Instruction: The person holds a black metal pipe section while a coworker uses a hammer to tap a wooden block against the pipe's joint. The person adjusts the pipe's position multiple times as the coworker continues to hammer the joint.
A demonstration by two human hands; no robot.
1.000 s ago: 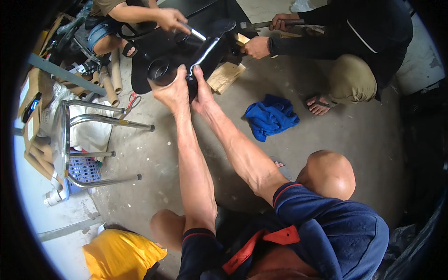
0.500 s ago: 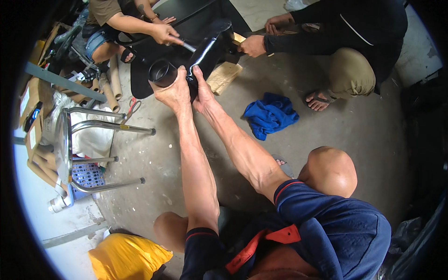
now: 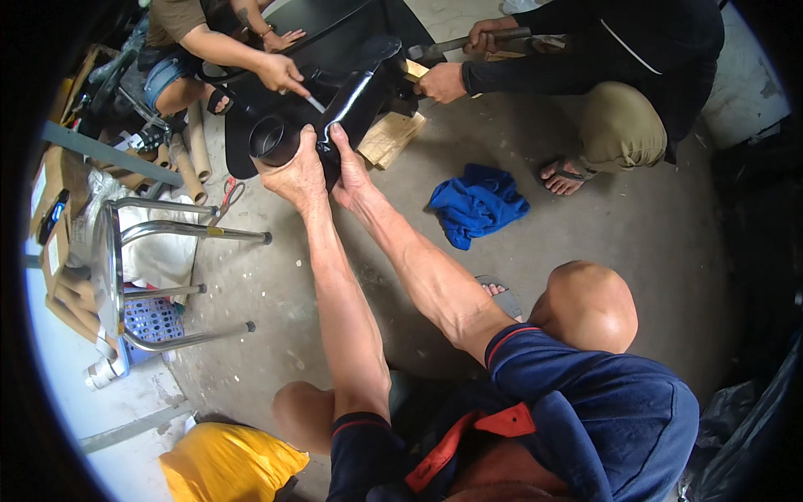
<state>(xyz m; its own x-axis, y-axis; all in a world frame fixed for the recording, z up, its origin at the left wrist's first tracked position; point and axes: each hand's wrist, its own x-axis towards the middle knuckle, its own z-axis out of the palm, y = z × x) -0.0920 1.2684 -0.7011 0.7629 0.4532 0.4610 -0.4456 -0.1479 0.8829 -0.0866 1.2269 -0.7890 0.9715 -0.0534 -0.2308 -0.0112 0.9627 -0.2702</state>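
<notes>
Both my arms stretch forward to a glossy black pipe-like part (image 3: pixel 355 96) with a round open end (image 3: pixel 273 140). My left hand (image 3: pixel 297 176) is closed around it beside that opening. Close by on the right, my right hand (image 3: pixel 350 171) grips the same part, thumb on top; its other fingers are mostly hidden. A co-worker's hand (image 3: pixel 283 74) at the far left holds a thin metal tool (image 3: pixel 314 104) against the part's far side. At the far right, another person's hand (image 3: pixel 442 82) holds a wood block (image 3: pixel 413 70) at the part's end, the other hand a hammer (image 3: pixel 468 42).
A wood block (image 3: pixel 391 138) lies under the black part, next to a large black panel (image 3: pixel 242 125). A blue cloth (image 3: pixel 477 205) is on the floor. To the left stand a metal-legged stool (image 3: pixel 196 230), scissors (image 3: pixel 230 194) and cardboard tubes (image 3: pixel 199 151). A yellow bag (image 3: pixel 230 460) sits near me.
The hammer has come into sight beside the held wood block. The left co-worker's tool hand has shifted slightly. My hands keep their hold, and the whole view has slid a little.
</notes>
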